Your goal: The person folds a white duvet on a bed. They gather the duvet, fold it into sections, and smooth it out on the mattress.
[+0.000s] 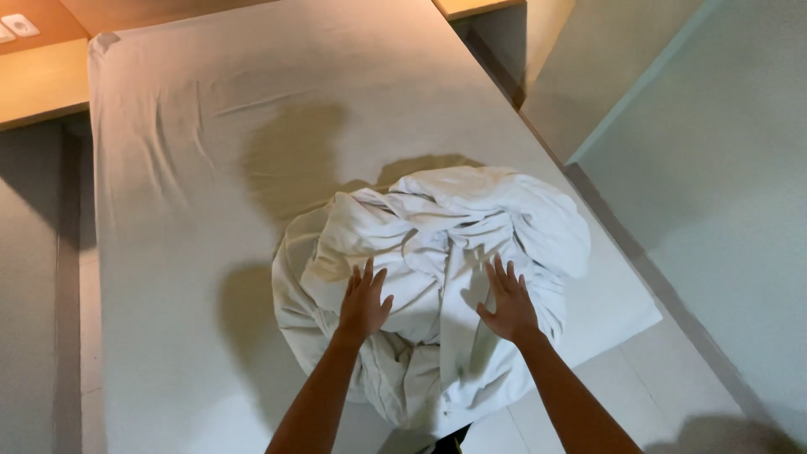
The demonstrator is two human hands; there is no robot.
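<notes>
On the left we see bare mattress (193,168), covered by a fitted sheet and running far toward a wooden headboard (42,80). Our left hand (363,301) lies flat on the bundle (437,277), fingers spread, pinching nothing. The bundle, white crumpled linen, sits at the near right of the mattress, hanging over its near edge. Our right hand (508,301) rests likewise, fingers spread. We judge that even pressure from both palms, then gripping an edge, would serve best. We count two hands, one bundle, one mattress.
</notes>
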